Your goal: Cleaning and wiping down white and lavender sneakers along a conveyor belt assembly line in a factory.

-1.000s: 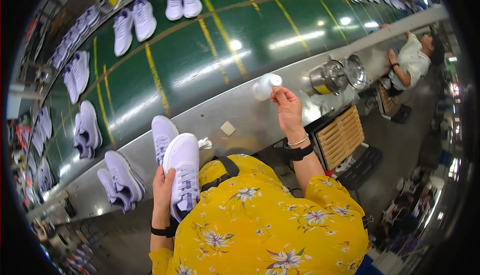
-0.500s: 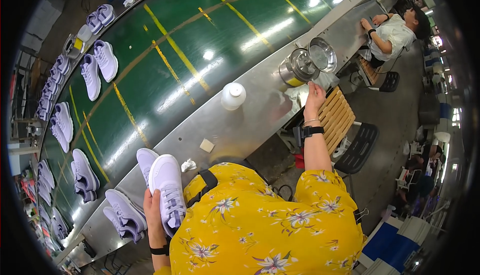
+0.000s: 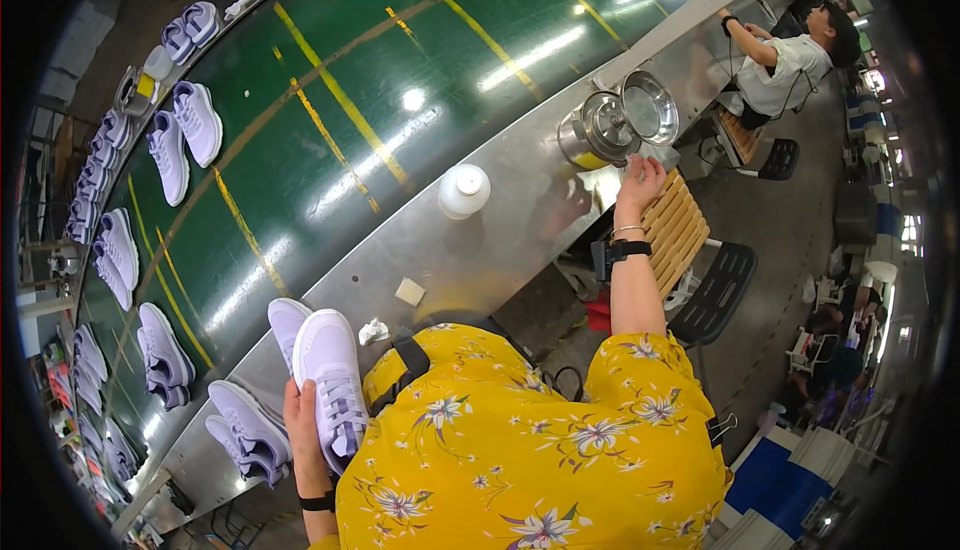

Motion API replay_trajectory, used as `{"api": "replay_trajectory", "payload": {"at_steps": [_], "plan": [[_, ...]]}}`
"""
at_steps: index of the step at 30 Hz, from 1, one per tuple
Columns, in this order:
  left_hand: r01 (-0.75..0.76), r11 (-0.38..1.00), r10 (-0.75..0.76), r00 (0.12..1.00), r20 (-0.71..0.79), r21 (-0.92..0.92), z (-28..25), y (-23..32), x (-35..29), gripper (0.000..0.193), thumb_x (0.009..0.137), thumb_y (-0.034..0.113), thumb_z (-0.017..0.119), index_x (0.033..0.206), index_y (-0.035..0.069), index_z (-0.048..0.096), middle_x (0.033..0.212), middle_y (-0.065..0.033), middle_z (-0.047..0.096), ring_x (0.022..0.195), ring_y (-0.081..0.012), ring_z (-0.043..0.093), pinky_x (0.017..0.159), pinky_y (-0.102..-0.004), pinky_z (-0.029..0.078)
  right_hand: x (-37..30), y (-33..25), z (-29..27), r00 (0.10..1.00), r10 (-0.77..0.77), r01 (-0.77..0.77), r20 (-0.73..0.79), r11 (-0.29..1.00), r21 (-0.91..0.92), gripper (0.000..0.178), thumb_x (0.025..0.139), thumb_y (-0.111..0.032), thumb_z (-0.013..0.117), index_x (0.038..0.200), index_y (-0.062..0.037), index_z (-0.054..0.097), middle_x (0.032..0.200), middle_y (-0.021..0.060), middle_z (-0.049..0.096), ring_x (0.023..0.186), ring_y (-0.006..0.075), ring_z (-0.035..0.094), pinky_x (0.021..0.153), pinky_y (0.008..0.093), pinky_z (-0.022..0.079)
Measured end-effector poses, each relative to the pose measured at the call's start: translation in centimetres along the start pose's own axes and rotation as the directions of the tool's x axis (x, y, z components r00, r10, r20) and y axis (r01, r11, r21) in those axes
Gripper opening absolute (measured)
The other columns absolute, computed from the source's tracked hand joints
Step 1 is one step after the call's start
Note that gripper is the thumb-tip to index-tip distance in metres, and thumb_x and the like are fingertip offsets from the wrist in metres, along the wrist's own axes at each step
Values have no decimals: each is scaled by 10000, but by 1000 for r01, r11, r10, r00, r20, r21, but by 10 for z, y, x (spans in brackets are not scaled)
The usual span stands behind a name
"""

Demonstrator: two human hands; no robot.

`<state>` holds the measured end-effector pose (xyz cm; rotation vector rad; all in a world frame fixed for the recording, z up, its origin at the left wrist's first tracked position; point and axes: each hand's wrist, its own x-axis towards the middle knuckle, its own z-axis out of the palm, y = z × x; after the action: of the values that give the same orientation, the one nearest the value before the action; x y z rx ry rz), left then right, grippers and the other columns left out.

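Observation:
My left hand (image 3: 300,412) is closed on a lavender sneaker (image 3: 327,355), gripping its side with the toe pointing away from me. Partly hidden behind it, another lavender sneaker (image 3: 284,322) rests on the metal table edge (image 3: 385,335). My right arm reaches out to the right. Its hand (image 3: 641,188) has bent fingers drawn together beside a round metal pot (image 3: 598,132); what they pinch, if anything, is too small to make out. An open shiny metal bowl or lid (image 3: 650,110) adjoins the pot, and a crumpled clear sheet (image 3: 660,157) lies just beyond my fingertips.
A white bottle (image 3: 464,191), a beige square pad (image 3: 409,292) and a crumpled white wad (image 3: 373,331) sit on the table. Several sneaker pairs stand on the green conveyor (image 3: 330,100). A slatted wooden seat (image 3: 672,235) is at right; a co-worker (image 3: 785,60) sits farther along.
My right hand has shifted slightly right beside the pot, its fingers more bent. The left hand keeps its hold on the sneaker. The co-worker at right has raised an arm.

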<state>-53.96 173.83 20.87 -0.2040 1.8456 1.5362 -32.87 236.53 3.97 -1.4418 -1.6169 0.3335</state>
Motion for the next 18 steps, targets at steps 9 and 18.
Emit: {"api": "replay_trajectory", "payload": {"at_steps": [9, 18], "plan": [[25, 999, -25, 1000, 1, -37, 0, 1, 1, 326, 1036, 236, 545, 1252, -8, 562, 1091, -50, 637, 937, -88, 575, 833, -245, 472, -4, 7, 1, 999, 25, -27, -27, 998, -60, 270, 867, -309, 759, 976, -62, 777, 1200, 89, 592, 1165, 314, 453, 1034, 445, 353], [22, 1000, -22, 1000, 6, 9, -2, -3, -3, 309, 1026, 191, 541, 1257, -13, 568, 1108, -53, 645, 975, -97, 584, 851, -249, 474, -7, 2, 3, 990, 144, -133, -2, 921, 366, 339, 983, -192, 630, 1255, 10, 622, 1108, 76, 628, 992, 191, 567, 880, 326, 443]]}}
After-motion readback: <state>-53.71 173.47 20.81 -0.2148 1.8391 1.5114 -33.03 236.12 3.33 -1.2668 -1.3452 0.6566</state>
